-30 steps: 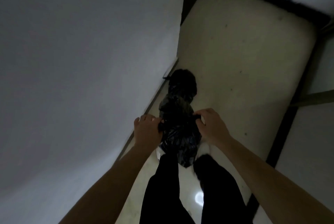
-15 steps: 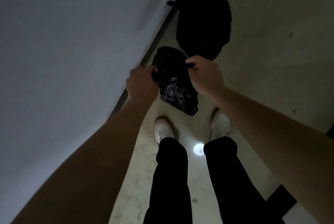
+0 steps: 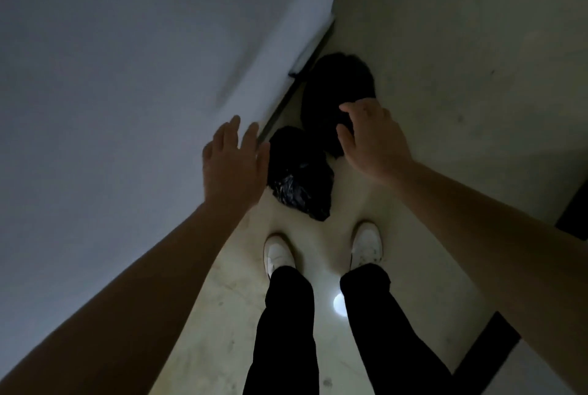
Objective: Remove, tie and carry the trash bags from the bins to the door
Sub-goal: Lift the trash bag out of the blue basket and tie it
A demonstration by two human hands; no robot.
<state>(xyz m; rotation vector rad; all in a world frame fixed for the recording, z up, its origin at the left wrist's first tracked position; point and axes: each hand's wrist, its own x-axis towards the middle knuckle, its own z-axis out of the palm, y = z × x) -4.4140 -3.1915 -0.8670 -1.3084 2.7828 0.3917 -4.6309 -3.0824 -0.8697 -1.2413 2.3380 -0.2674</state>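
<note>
Two black trash bags lie on the pale floor against the wall's foot. The small crinkled bag (image 3: pixel 299 181) rests just ahead of my white shoes. The larger bag (image 3: pixel 334 89) sits behind it, its near side partly covered by my right hand. My left hand (image 3: pixel 234 165) hovers to the left of the small bag with fingers spread and nothing in it. My right hand (image 3: pixel 372 136) hovers to the right of the small bag, over the larger one, fingers apart and holding nothing.
A grey-white wall (image 3: pixel 127 92) fills the left side, with a dark baseboard strip (image 3: pixel 286 101) along its foot. Dark floor edging (image 3: pixel 483 350) runs at the lower right. My legs and white shoes (image 3: pixel 278 254) stand close behind the bags.
Both hands held the small bag's top above the floor; now the bag lies on the floor and both hands have let go and opened.
</note>
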